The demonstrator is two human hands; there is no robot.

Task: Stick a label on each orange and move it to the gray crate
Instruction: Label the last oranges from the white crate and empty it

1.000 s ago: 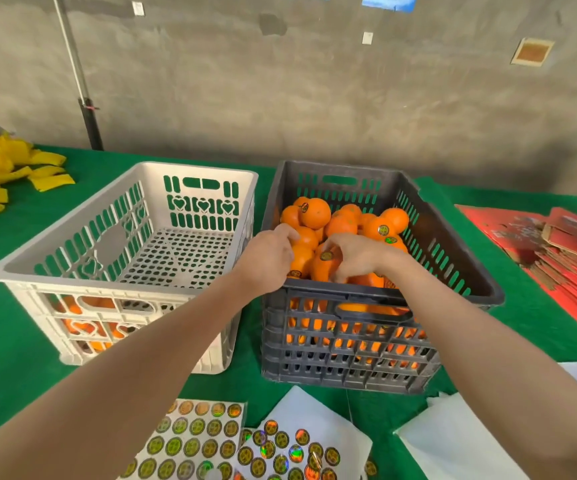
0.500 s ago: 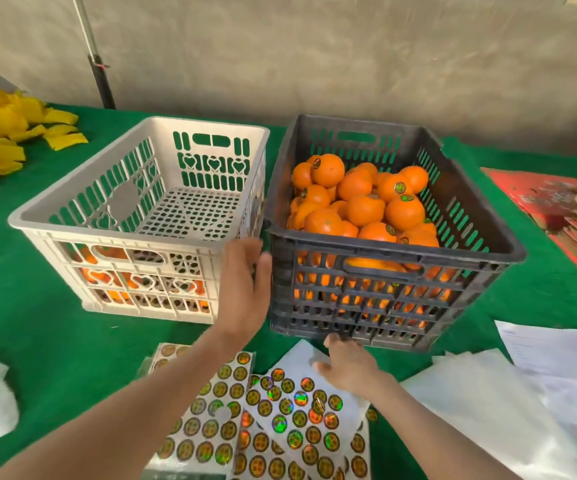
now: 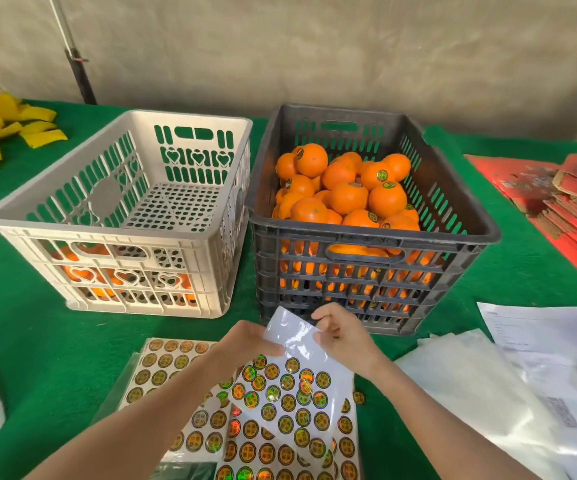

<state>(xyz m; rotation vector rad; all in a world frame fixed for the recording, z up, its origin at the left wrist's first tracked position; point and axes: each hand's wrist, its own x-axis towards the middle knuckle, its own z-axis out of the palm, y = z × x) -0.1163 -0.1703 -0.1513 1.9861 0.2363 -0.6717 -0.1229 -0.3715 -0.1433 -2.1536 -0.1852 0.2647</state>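
Two crates; oranges (image 3: 81, 273) in the white crate (image 3: 120, 233) hide behind slats. The left grip (image 3: 245, 344) and right grip (image 3: 344, 336) pinch one label sheet (image 3: 290, 336).

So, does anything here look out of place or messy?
One small thing: a single round label lies loose on the green cloth, just right of the sticker sheet that the left hand and right hand hold. The sheets beneath overlap crookedly. The gray crate and white crate stand upright, oranges inside.

Left hand (image 3: 245, 344), right hand (image 3: 345, 339) and both forearms are bare.
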